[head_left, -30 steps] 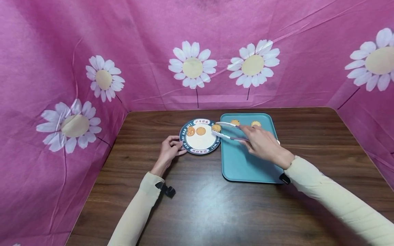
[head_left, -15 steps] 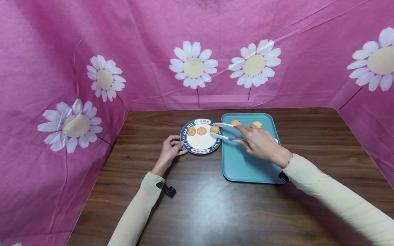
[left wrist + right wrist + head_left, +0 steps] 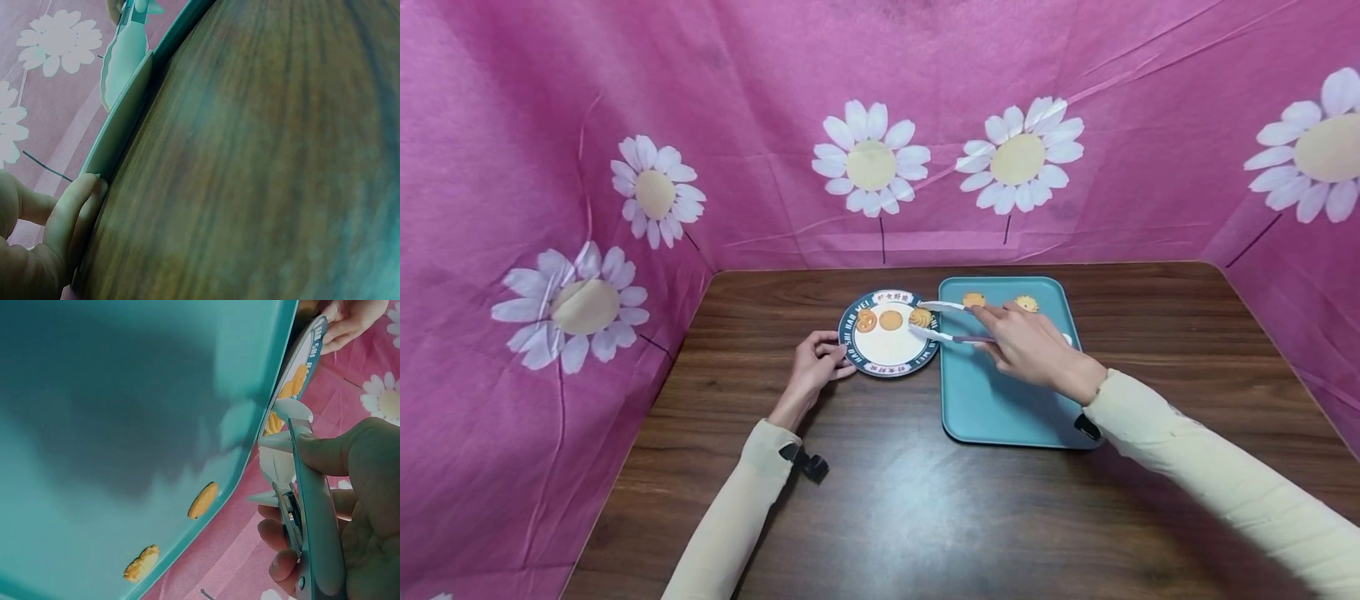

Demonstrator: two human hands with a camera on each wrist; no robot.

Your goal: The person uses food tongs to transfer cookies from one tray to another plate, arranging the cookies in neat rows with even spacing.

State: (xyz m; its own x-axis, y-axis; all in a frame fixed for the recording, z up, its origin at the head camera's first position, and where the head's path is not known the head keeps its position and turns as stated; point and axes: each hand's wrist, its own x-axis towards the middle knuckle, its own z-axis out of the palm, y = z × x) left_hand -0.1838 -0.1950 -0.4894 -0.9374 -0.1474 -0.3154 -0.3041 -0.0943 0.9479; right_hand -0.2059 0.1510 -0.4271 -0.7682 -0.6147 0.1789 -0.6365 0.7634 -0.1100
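My left hand (image 3: 816, 362) pinches the left rim of a round plate (image 3: 887, 350), white with a dark blue lettered border. My right hand (image 3: 1037, 346) grips kitchen tongs (image 3: 322, 531), their white tips reaching from above the tray over the plate's right side. Between those tips sits a swirled cookie (image 3: 920, 317), at the plate's right inner border. Left of it on the plate lie a plain round cookie (image 3: 891, 321) and a pretzel-shaped cookie (image 3: 867, 321). The right wrist view shows the swirled cookie partly hidden behind the tong tips.
A teal tray (image 3: 1000, 408) lies right beside the plate. Near its far edge rest a round cookie (image 3: 973, 299) and a scalloped cookie (image 3: 1026, 304). The wooden table (image 3: 865, 508) meets a pink daisy-print cloth (image 3: 760, 192) at the back and sides.
The tongs and the swirled cookie have shifted slightly left and nearer, from the plate's right rim toward its white middle. My left hand stays at the plate's rim.
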